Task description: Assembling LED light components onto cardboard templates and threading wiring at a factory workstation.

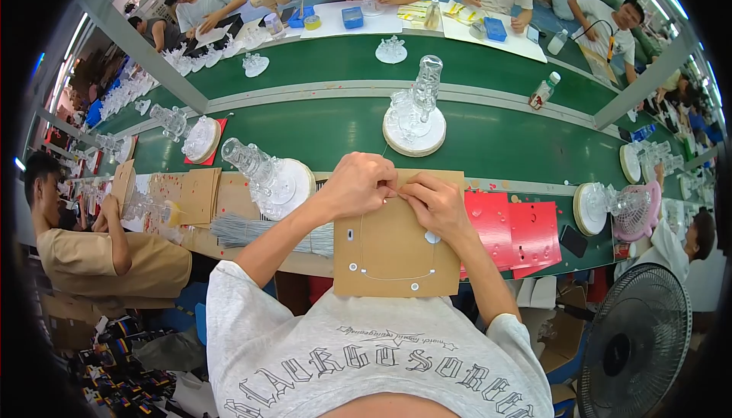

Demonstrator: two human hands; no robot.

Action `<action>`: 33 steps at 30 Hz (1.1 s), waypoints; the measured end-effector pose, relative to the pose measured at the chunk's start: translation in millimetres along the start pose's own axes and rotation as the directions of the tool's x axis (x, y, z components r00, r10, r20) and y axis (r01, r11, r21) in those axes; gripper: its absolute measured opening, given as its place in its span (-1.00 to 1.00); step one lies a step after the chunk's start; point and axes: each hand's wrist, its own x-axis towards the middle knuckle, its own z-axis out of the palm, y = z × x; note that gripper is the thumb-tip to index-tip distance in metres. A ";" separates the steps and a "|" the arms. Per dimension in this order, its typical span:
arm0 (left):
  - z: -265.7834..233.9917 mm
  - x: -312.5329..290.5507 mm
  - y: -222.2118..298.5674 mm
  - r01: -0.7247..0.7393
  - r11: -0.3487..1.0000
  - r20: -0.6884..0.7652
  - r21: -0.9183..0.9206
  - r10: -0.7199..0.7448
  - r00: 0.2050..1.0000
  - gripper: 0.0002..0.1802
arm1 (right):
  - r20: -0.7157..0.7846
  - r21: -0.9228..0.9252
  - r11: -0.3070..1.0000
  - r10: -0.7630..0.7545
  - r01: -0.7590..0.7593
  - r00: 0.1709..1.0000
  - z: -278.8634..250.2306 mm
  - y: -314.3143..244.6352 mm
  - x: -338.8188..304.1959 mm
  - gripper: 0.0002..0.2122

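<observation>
A brown cardboard sheet (389, 258) with small holes leans against my body at the bench edge. A thin grey wire (398, 278) runs across its lower part and up its sides toward my hands. At the sheet's upper part, my left hand (360, 185) pinches the wire between thumb and fingers. My right hand (436, 203) meets it there, its fingertips also closed on the wire. The exact spot between the fingertips is mostly hidden. Just beyond my hands, a clear plastic figure on a round white base (415, 132) stands on the green bench.
Left of the sheet lie a bundle of grey wires (305, 239) and another clear figure (286, 185). Red sheets (534, 235), a black phone (573, 241) and a pink fan (637, 216) are at right. A black fan (637, 342) stands nearby. Co-workers sit across and at both sides.
</observation>
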 end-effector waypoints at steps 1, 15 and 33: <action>-3.2 2.9 3.1 -0.020 0.999 0.035 0.042 0.018 0.999 -0.92 | 0.001 0.020 1.000 0.016 -0.016 1.000 0.2 1.2 -1.0 -0.90; -10.2 27.3 -0.9 -0.291 0.911 0.528 0.291 0.101 0.844 -0.92 | 0.035 0.119 0.987 0.108 -0.112 0.994 -7.9 -0.8 -1.8 -0.92; 49.4 -24.5 16.4 -0.264 0.766 0.136 0.587 0.228 0.964 -0.74 | 0.512 0.124 0.989 0.001 -0.075 0.859 -25.4 18.5 42.4 -0.94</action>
